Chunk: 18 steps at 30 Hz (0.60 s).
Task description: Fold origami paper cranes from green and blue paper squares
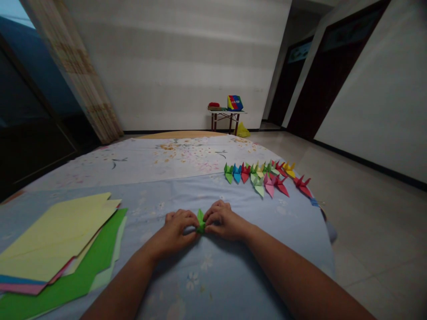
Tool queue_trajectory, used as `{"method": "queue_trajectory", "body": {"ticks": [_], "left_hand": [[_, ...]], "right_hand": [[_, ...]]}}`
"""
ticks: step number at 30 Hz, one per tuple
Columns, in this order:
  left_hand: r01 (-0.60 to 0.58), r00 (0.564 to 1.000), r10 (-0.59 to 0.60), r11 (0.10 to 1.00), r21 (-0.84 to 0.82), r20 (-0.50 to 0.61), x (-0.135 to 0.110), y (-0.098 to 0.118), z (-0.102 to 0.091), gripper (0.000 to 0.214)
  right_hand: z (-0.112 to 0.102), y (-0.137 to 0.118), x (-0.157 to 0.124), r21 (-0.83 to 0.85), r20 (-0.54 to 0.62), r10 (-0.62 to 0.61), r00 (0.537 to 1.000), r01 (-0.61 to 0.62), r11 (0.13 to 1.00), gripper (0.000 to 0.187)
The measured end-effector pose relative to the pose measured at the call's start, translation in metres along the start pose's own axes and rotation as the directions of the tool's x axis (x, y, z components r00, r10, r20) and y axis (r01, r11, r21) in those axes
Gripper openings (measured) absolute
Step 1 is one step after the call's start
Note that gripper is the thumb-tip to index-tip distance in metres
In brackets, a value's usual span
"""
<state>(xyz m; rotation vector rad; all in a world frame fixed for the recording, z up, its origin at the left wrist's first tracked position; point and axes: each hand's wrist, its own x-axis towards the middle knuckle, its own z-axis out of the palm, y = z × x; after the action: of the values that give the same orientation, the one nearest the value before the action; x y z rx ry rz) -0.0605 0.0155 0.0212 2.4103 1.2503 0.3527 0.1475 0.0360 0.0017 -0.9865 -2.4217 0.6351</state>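
Between my two hands, over the blue cloth, is a small green folded paper piece (200, 218) with a pointed tip sticking up. My left hand (180, 227) pinches its left side between thumb and fingers. On the other side, my right hand (225, 221) pinches it too, fingers curled in. The fingers cover much of its lower part. Beyond my right hand stand several finished paper cranes, among them a blue crane (237, 173), a pink crane (268, 184) and a red crane (303, 186).
A stack of coloured paper sheets (60, 231) lies on the left of the round table. A flowered white cloth (140, 164) covers the far half. Against the back wall, a small table (230, 112) carries a colourful box (235, 102). The table's right edge drops to a tiled floor.
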Motion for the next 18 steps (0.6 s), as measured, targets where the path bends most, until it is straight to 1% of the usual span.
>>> {"method": "queue_trajectory", "body": {"ticks": [6,12,18], "left_hand": [[0.029,0.999,-0.03,0.999,-0.043,-0.018,0.0017,-0.0003,0.0019,0.017],[0.066,0.997,-0.07,0.995,-0.078,-0.044,0.0036,-0.002,0.0056,0.019],[0.116,0.992,-0.119,0.991,-0.06,-0.05,0.0053,0.0007,0.01,0.02]], "right_hand": [[0.0011,0.0003,-0.0003,-0.005,-0.043,0.023,0.999,-0.023,1.0,0.009],[0.0023,0.0008,0.0017,0.004,-0.052,0.064,0.997,-0.064,0.998,0.01],[0.0056,-0.0003,0.0033,-0.011,-0.072,0.119,0.99,-0.12,0.993,0.012]]}}
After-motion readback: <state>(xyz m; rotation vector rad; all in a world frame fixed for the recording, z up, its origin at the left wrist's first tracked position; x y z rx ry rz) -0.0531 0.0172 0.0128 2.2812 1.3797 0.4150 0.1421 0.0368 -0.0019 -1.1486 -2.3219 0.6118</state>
